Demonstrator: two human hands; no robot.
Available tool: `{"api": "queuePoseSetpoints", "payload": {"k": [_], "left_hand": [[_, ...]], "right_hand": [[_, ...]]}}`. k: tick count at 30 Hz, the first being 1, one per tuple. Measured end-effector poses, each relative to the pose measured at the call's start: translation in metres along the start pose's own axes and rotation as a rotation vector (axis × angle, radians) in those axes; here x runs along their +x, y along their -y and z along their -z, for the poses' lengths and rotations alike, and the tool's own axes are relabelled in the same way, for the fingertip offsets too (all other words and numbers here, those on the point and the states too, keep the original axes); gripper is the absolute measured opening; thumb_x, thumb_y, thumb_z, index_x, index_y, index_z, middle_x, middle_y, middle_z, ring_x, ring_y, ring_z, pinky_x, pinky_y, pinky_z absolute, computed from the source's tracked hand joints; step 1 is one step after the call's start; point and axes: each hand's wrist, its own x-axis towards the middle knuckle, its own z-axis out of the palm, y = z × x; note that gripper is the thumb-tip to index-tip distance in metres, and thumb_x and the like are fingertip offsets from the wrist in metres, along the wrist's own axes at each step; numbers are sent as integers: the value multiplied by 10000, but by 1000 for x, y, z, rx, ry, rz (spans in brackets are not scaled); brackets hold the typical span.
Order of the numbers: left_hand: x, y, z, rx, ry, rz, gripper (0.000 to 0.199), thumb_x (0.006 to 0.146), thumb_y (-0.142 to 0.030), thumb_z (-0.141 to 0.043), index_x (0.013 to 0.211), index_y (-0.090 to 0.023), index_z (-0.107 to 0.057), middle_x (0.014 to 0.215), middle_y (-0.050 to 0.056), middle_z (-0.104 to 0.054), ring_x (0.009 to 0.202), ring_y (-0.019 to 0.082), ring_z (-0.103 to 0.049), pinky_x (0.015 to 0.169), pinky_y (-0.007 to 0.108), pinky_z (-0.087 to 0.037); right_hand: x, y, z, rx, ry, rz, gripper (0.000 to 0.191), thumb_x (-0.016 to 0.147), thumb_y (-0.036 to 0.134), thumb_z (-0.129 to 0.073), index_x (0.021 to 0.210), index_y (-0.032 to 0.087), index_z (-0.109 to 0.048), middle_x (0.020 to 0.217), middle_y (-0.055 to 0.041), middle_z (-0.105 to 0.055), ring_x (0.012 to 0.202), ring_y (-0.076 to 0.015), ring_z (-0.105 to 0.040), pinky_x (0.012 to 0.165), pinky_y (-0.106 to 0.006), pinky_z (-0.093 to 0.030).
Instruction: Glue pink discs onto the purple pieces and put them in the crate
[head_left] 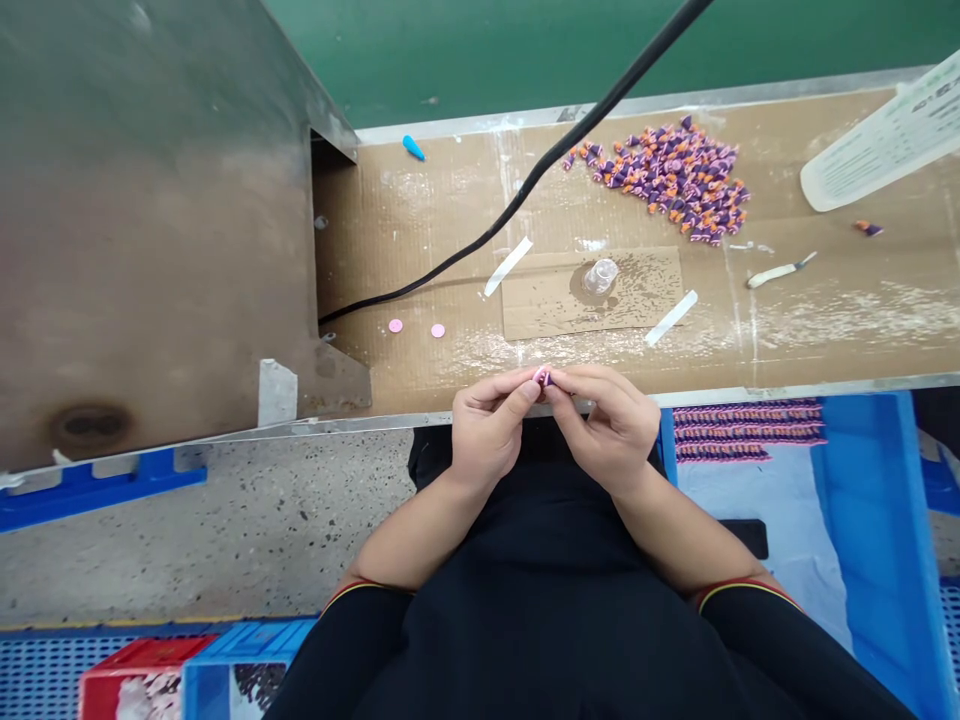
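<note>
Both hands meet at the front edge of the cardboard-covered table [420, 375]. My left hand [491, 420] pinches the pink side of a small pink and purple piece [543, 378]. The purple side of that piece is between the fingers of my right hand [606, 420]. Beyond them a small clear cup [600, 277] stands on a wet cardboard sheet [536, 300]. Two pink discs, one at the left [395, 326] and one nearer [438, 331], lie flat. A heap of purple and orange pieces [675, 175] lies at the back right.
A metal housing [157, 220] fills the left side, and a black cable [525, 190] crosses above the table. At the right are a brush [776, 274] and a translucent container [885, 140]. A blue tray [874, 530] with rows of pieces sits below the table edge.
</note>
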Motion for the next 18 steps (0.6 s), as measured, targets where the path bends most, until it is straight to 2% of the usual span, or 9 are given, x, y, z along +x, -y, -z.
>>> {"api": "queuePoseSetpoints", "payload": {"k": [6, 11, 18], "left_hand": [[-4, 5, 6, 169, 10, -213, 111, 910, -405, -929, 990, -332, -902, 1063, 60, -861, 1031, 203, -841, 995, 303, -694], [-5, 7, 8, 223, -2, -238, 109, 927, -402, -914, 1007, -329, -900, 1070, 64, -860, 1030, 216, -841, 995, 335, -701], [-6, 0, 2, 274, 15, -286, 81, 961, -358, -881, 1042, -358, -892, 1096, 44, -860, 1040, 203, -843, 986, 319, -703]], "right_hand": [[0, 1, 2, -4, -8, 43, 309, 986, 112, -805, 1211, 323, -821, 1032, -19, -865, 871, -207, -847, 739, -341, -751], [2, -1, 7, -33, 51, 74, 331, 999, 118, -786, 1230, 351, -825, 1047, -9, -867, 883, -215, -854, 781, -359, -762], [5, -3, 12, -46, 98, 120, 364, 1010, 83, -767, 1267, 337, -813, 1080, -17, -868, 910, -205, -855, 810, -346, -760]]}}
